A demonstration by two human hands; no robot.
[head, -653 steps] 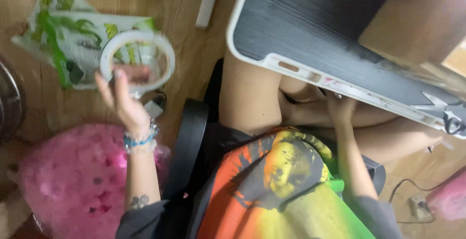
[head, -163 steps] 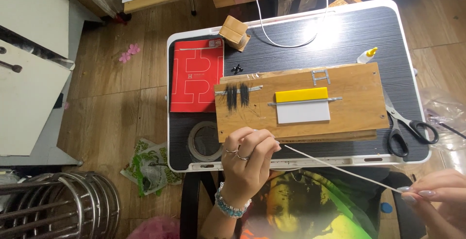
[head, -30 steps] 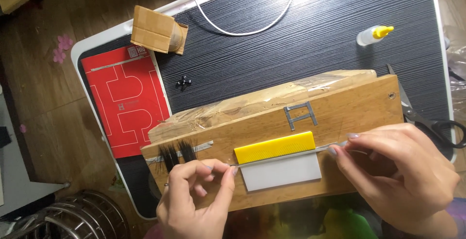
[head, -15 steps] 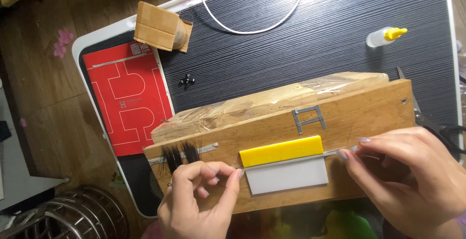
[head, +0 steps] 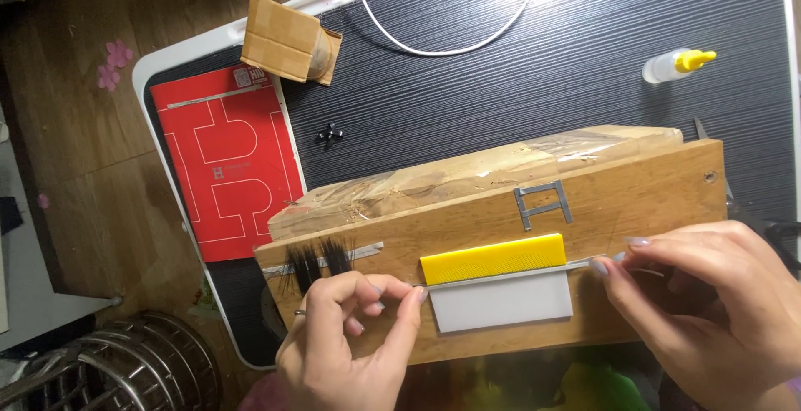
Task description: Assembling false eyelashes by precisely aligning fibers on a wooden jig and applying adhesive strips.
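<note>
Hands (head: pixel 350 336) (head: pixel 709 302) pinching thread across wooden block (head: pixel 634 202), glue bottle (head: pixel 676 65) lying capped

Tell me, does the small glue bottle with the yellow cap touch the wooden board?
Apart. The head view shows the glue bottle lying on the dark tabletop near the top right, with a clear strip of bare tabletop between it and the wooden board.
</note>
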